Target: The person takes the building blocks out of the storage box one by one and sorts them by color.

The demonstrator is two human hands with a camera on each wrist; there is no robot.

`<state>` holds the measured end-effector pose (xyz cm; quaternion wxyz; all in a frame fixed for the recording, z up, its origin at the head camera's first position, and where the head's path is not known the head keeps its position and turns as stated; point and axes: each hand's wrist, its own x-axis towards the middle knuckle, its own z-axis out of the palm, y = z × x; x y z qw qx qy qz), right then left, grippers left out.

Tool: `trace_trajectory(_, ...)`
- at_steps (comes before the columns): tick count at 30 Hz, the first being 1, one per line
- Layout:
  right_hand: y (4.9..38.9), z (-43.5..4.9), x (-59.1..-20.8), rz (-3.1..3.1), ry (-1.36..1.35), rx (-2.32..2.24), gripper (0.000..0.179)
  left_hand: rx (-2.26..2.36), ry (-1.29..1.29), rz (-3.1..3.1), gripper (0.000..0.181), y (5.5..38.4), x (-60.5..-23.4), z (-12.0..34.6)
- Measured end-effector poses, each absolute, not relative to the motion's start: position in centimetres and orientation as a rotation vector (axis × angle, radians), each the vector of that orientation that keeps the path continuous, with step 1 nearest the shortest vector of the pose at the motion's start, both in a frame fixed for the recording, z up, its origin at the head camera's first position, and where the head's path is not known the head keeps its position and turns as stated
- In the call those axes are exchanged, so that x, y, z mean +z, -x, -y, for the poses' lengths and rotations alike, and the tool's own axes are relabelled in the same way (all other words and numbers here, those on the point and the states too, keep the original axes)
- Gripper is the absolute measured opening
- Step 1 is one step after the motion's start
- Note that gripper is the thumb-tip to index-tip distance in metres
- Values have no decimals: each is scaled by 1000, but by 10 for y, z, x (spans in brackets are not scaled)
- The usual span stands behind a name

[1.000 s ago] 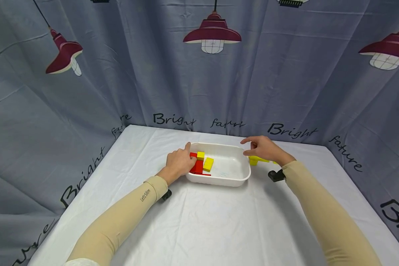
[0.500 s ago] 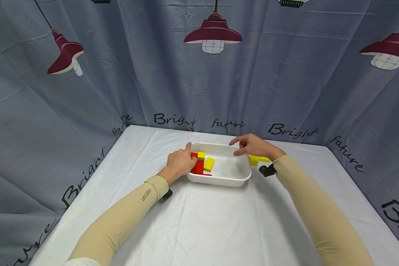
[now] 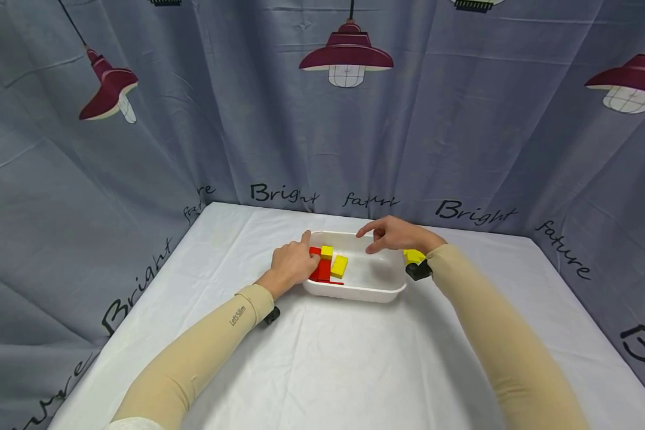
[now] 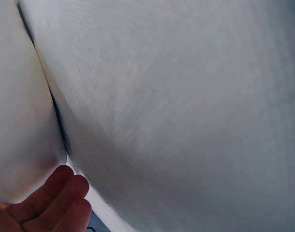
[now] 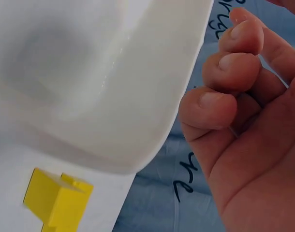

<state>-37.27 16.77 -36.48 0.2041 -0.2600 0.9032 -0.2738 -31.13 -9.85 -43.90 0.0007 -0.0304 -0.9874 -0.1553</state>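
Note:
A white plastic tub stands on the table, with several red and yellow blocks at its left end. My left hand grips the tub's left wall, thumb inside, while its other fingers lie against the outside in the left wrist view. Beside the thumb are a red block, a small yellow block and a yellow rectangular block. Over the tub's right half hovers my right hand, index finger and thumb apart, other fingers curled in, with nothing held.
Just outside the tub's right end sits another yellow block, partly hidden by the right wrist; the right wrist view shows this yellow piece with a stepped shape. White cloth covers the table. A grey printed curtain hangs behind.
My right hand has moved left, from beyond the tub's right rim to above its inside. The left hand, tub and blocks have stayed put.

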Motion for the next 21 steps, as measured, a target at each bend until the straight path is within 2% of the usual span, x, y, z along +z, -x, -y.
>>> trace_trajectory(14,380,-150,-372,-2408,710,-706,53,-480,99,3096,69,311,-440,99)
trace_trajectory(21,388,-143,-381,-2367,710,-689,51,-479,83,3115,70,313,-440,98)
